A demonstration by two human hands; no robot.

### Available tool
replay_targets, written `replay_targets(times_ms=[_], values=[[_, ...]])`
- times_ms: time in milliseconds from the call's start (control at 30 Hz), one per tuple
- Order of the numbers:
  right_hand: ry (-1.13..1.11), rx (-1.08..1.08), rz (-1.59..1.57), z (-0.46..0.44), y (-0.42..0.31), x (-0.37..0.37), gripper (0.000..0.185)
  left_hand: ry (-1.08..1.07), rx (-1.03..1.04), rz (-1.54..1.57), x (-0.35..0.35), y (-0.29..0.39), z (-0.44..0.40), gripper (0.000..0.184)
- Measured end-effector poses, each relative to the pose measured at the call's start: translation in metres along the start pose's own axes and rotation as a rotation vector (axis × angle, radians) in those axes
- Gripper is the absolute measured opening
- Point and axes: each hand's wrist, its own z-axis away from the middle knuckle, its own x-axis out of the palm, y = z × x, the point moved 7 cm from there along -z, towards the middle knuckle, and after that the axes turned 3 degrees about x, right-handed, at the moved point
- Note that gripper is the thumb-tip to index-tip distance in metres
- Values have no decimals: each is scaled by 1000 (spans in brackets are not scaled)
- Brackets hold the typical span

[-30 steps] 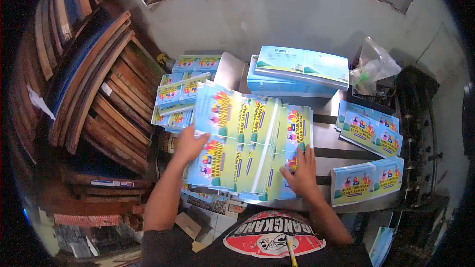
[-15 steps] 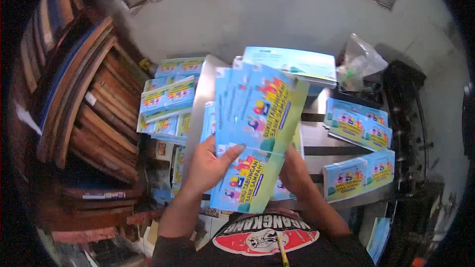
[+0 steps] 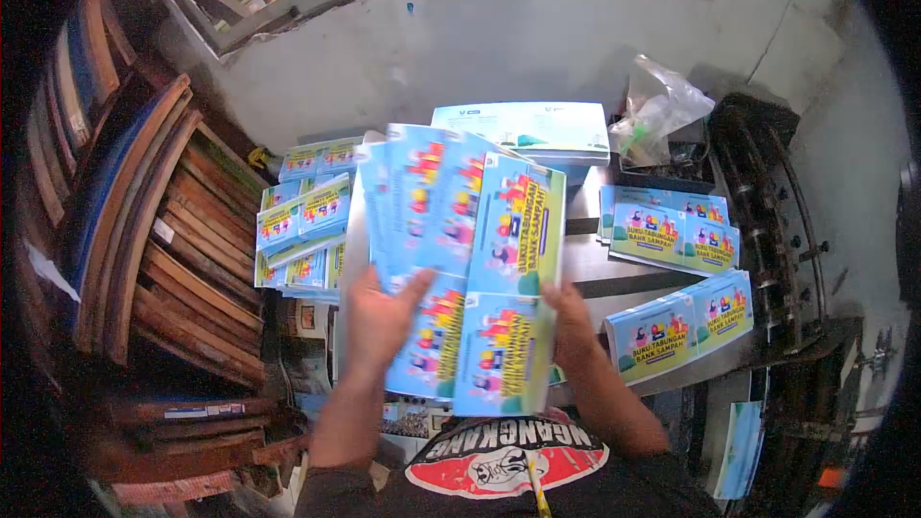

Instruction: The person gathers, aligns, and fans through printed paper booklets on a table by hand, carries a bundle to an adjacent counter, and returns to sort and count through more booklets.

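A person wearing a dark shirt [image 3: 508, 470] with a red and white print holds up a fanned sheaf of printed covers [image 3: 508, 259] between both hands, above the near side of a metal bench [image 3: 587, 252]. The covers are blue and green, with yellow "Buku Tabungan Bank Sampah" lettering turned sideways. The left hand [image 3: 384, 312] grips the sheaf's left side, thumb on top and fingers hidden beneath. The right hand [image 3: 572, 321], slightly blurred, grasps the right edge. Holding opposite sides probably keeps the loose, wide sheets from sagging while their edges spread apart.

At the left, similar covers lie in overlapping piles [image 3: 307, 211], some crosswise, perhaps to keep batches distinct. At the far side sits a thick stack [image 3: 528, 125] with a pale top sheet. On the right are a farther pile [image 3: 662, 230] and a nearer pile [image 3: 681, 326], set apart, seemingly leaving the middle for handling. A clear plastic bag [image 3: 662, 115] sits beyond them; wooden frames [image 3: 211, 240] crowd the far left.
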Motion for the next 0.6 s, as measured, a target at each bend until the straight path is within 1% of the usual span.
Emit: replay_targets(times_ms=[33,100,133,167,233,267,300,367,433,467,500,567,600], values=[[0,79,35,-2,13,6,40,1,0,6,8,-1,5,23],[-33,42,66,-4,16,18,43,-140,86,90,31,4,13,24],[6,61,-5,-3,19,15,44,-92,142,91,29,6,12,28],[42,81,-76,-2,22,12,45,-85,145,95,24,9,11,28],[11,104,-30,0,17,5,48,-103,50,255,12,13,9,29],[-56,34,-62,1,9,8,48,-125,91,226,12,16,9,36],[-128,-32,-93,1,0,18,47,-103,91,225,11,17,6,36],[-192,20,-108,-1,6,27,46,-447,-178,-237,43,-8,13,41],[-7,-26,102,-6,11,8,46,-413,95,-132,65,-17,25,47],[-63,6,69,-8,9,3,43,-446,152,-201,59,-21,22,50],[-72,12,71,-10,6,2,43,-435,151,-201,45,-34,15,50],[120,-17,158,-8,0,-16,42,-31,148,-619,-11,-68,-3,61],[119,-16,147,-12,3,-25,43,-31,144,-620,-24,-88,-6,61]])
